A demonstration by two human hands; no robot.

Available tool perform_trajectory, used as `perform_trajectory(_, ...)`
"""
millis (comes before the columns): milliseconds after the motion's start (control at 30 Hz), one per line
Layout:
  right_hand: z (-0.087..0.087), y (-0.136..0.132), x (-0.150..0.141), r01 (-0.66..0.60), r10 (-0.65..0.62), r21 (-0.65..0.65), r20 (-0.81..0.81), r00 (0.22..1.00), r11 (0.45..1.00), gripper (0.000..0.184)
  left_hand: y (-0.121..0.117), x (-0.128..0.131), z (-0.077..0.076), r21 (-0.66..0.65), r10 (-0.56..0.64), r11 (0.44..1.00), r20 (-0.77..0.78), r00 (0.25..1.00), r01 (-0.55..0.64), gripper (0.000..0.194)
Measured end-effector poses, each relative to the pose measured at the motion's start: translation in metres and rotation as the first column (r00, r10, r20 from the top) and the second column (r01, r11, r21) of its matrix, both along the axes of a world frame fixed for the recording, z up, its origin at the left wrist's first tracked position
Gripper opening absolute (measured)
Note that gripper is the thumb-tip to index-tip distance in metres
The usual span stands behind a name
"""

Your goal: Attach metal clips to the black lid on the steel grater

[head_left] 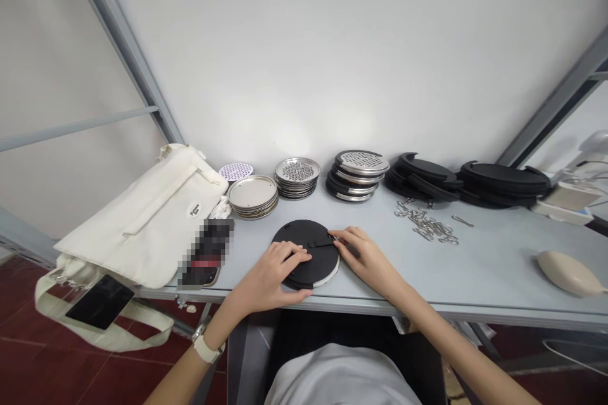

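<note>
**Wristband:** a white strap with a metal fitting [206, 348] circles the left wrist at the lower edge of the view.

**Left hand** [270, 272]**:** lies flat on the black round disc [297, 237], its fingers open rather than closed around it. The pressure appears to steady the disc against the counter.

**Right hand** [365, 259]**:** fingers and thumb meet at a small metal fitting [335, 238] on the disc's upper right edge. Whether they are clamped on it cannot be told at this size.

**Disc:** sits between both hands near the front of the pale grey counter [475, 291], with a steel rim [327, 276] showing at lower right. A short black strap [319, 242] lies across its top and ends at the fitting, apparently placed within the right hand's reach.

**Right of disc:** a loose heap of metal clips [425, 223], probably left spread for single picking; farther right, a cream rounded object [567, 273].

**Left of disc:** a pixelated object [206, 253] and a white canvas tote bag [142, 221].

**Far row:** along the wall, plain metal discs [251, 196], perforated steel plates [297, 178] and black round covers [503, 182] stand stacked by kind, seemingly for easy sorting.
</note>
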State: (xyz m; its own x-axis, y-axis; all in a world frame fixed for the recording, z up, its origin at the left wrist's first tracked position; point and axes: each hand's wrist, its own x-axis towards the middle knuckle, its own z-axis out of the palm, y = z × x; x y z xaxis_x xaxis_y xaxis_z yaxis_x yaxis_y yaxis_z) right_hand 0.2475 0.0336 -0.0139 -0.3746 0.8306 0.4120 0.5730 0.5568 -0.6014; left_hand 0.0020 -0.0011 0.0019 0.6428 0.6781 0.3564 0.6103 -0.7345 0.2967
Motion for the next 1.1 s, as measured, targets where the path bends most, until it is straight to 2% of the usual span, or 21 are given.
perform_trajectory(1100,-0.0025,-0.0001,-0.0010,0.010,-0.010,-0.001,0.019,1.000,1.000,0.025,0.0013,-0.0005,-0.0022,0.028,-0.008,1.000,0.015,1.000,0.007,0.050)
